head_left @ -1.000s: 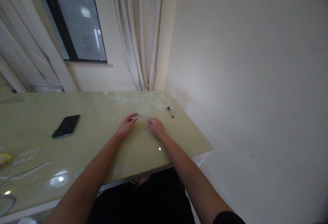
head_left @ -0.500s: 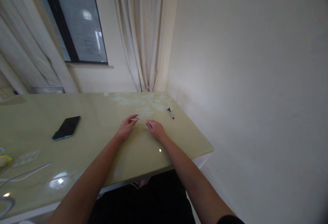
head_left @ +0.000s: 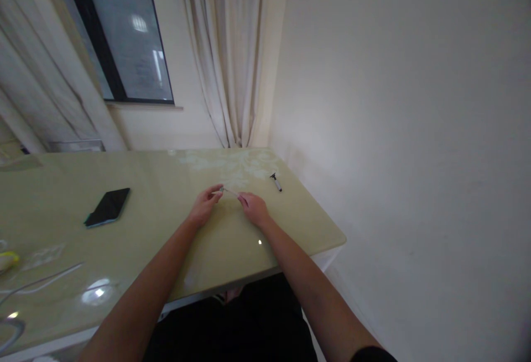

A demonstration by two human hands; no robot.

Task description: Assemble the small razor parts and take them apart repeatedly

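Observation:
My left hand (head_left: 206, 203) is over the middle of the table, its fingers closed on one end of a thin, pale stick-like item (head_left: 230, 191) with a small green part at that end. My right hand (head_left: 251, 206) pinches the other end between thumb and fingers. The item spans the short gap between both hands. A razor-like tool (head_left: 276, 183) with a dark head and light handle lies on the table to the right of my right hand.
The glossy greenish table (head_left: 149, 174) carries a black tablet-like device (head_left: 108, 207) at left. Cables (head_left: 45, 279) and a yellow item (head_left: 9, 260) lie at the far left. A wall (head_left: 373, 130) borders the right side; curtains (head_left: 226, 52) hang behind.
My right hand has shifted very slightly to the right, a little farther from my left hand. My left hand has stayed nearly still.

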